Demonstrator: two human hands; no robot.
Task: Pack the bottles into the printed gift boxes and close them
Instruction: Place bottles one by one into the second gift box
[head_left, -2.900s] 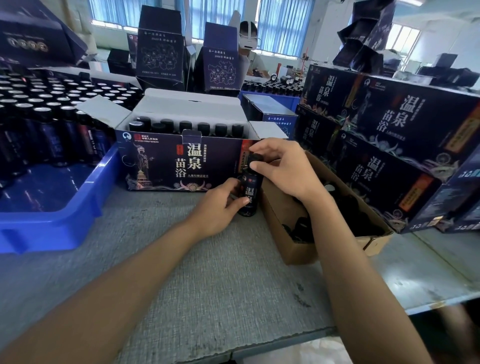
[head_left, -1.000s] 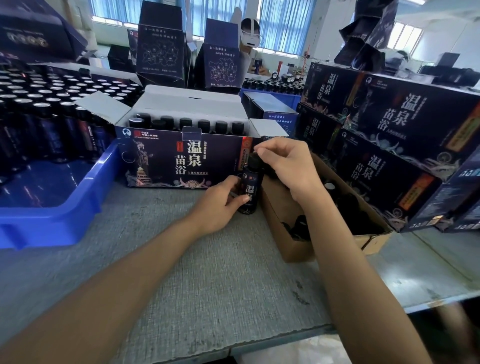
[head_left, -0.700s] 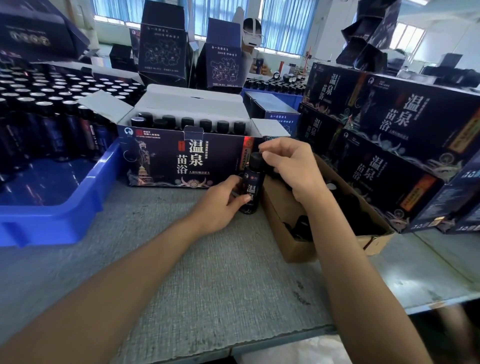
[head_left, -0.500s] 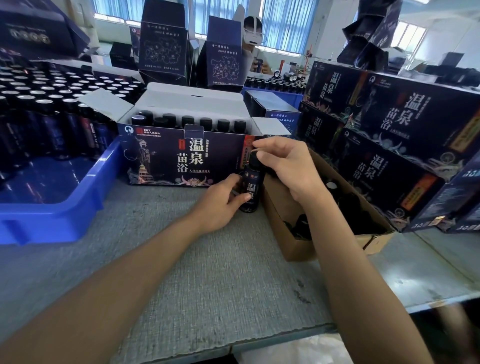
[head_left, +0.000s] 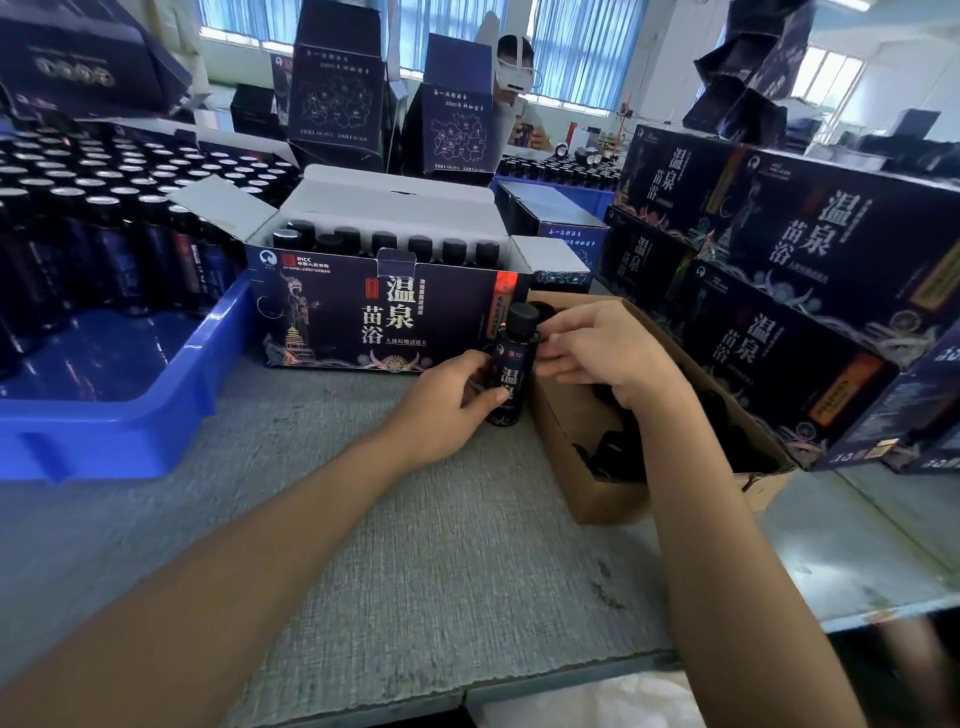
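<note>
Head view, the only one there is: the bottle (head_left: 511, 374) stands upright on the bench (head_left: 415, 545), just in front of the open printed gift box (head_left: 374, 317) and right beside the brown carton (head_left: 582, 467). My guess is it's parked there for a cap check before it goes in. The left grip (head_left: 447, 400) is wrapped round the lower body, thumb in front, to steady it. The right grip (head_left: 602, 353) has curled fingers against the bottle's shoulder just under the cap, and I can't tell if it's actually pinching anything. The gift box shows a back row of black caps with its flaps up, so it's not closed yet. More bottles sit in the blue tray (head_left: 104, 436) on the left.
</note>
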